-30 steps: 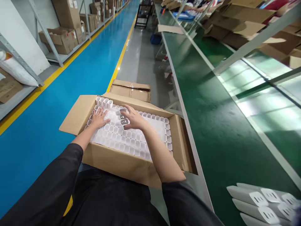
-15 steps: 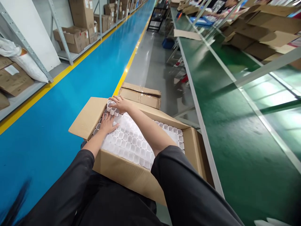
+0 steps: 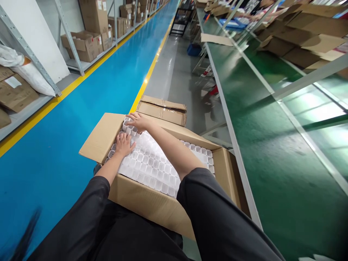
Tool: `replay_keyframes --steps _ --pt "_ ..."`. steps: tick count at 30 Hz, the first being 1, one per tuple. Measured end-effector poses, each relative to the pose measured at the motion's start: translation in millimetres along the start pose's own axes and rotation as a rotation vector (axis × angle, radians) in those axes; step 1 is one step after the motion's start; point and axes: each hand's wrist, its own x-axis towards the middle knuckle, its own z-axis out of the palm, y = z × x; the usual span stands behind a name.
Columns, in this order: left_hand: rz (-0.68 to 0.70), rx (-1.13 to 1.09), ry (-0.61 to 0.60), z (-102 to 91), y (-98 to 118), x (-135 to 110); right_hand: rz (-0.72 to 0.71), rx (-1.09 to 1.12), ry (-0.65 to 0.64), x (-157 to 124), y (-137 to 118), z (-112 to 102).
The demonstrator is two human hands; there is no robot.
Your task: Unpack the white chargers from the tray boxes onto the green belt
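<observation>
In front of me is an open cardboard box (image 3: 148, 203) filled with rows of small white square cups (image 3: 156, 164), with a thin translucent sheet (image 3: 148, 143) over part of them. At the far left corner my right hand (image 3: 138, 122) is closed around a few white cups that stand a little above their neighbours, its thumb dipping at a cup's rim. My left hand (image 3: 124, 145) lies just nearer along the left side, palm down on the sheet and cups, fingers slightly bent and holding nothing. My right forearm hides part of the rows.
The box's left flap (image 3: 102, 136) sticks outward. Just beyond is a flattened carton (image 3: 161, 110) on the floor. A long green table (image 3: 261, 145) runs along the right, with cardboard (image 3: 307, 36) stacked farther back. Shelves with cartons (image 3: 84, 45) line the left side of the blue aisle (image 3: 73, 119).
My left hand's fingers have drawn in from a flatter, wider spread. My right hand stays at the corner cups, which sit nearly where they were.
</observation>
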Motion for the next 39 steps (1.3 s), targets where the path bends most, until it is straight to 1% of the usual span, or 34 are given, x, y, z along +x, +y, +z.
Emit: replay_keyframes --steps 3,5,8,10,11,13,15,16,18,20,23,26,28,30,33,36,39 --pt "0.008 -0.003 -0.02 -0.3 1.3 1.2 -0.029 -0.094 0.04 7.5 -8.5 5.3" --pt "0.012 -0.008 -0.031 0.6 1.4 2.3 -0.014 -0.107 0.066 10.4 -11.6 9.9" --pt "0.018 -0.017 -0.04 3.5 0.1 4.2 0.049 -0.014 0.082 6.5 -9.5 14.0" --pt "0.02 -0.023 -0.04 5.8 -1.1 5.2 0.073 0.091 0.11 -3.6 -5.4 13.6" --pt "0.02 -0.026 -0.038 6.8 -1.7 5.5 0.086 0.15 0.147 -10.7 -3.6 12.7" --pt "0.019 -0.032 -0.033 8.3 -2.4 5.6 0.162 0.288 0.269 -28.0 -2.7 11.1" --pt "0.021 -0.038 -0.028 9.0 -2.8 5.5 0.315 0.431 0.374 -46.4 -7.3 12.3" --pt "0.024 -0.041 -0.025 9.1 -2.9 5.4 0.387 0.485 0.401 -54.8 -11.7 14.6" --pt "0.027 -0.044 -0.02 9.0 -3.1 5.7 0.467 0.547 0.402 -67.7 -24.0 22.9" --pt "0.037 -0.044 -0.02 8.8 -3.4 6.3 0.474 0.566 0.373 -73.9 -38.1 33.9" --pt "0.071 -0.043 -0.031 8.5 -3.9 7.3 0.486 0.594 0.345 -73.4 -55.7 47.7" --pt "0.091 -0.038 -0.042 7.4 -4.5 7.3 0.503 0.61 0.333 -73.5 -63.6 51.7" --pt "0.087 -0.032 -0.048 6.6 -5.3 7.0 0.506 0.623 0.318 -81.3 -64.4 50.8" --pt "0.076 -0.024 -0.055 6.1 -6.7 7.0 0.518 0.634 0.295 -98.3 -63.9 50.6" --pt "0.054 -0.008 -0.066 5.0 -9.2 7.6 0.553 0.638 0.239 -139.8 -67.8 55.4" --pt "0.035 0.009 -0.078 -0.6 -8.1 7.1 0.563 0.614 0.187 -192.6 -83.9 61.5" --pt "0.025 0.024 -0.097 -11.3 -0.6 4.4 0.52 0.571 0.159 -240.1 -106.6 60.4"
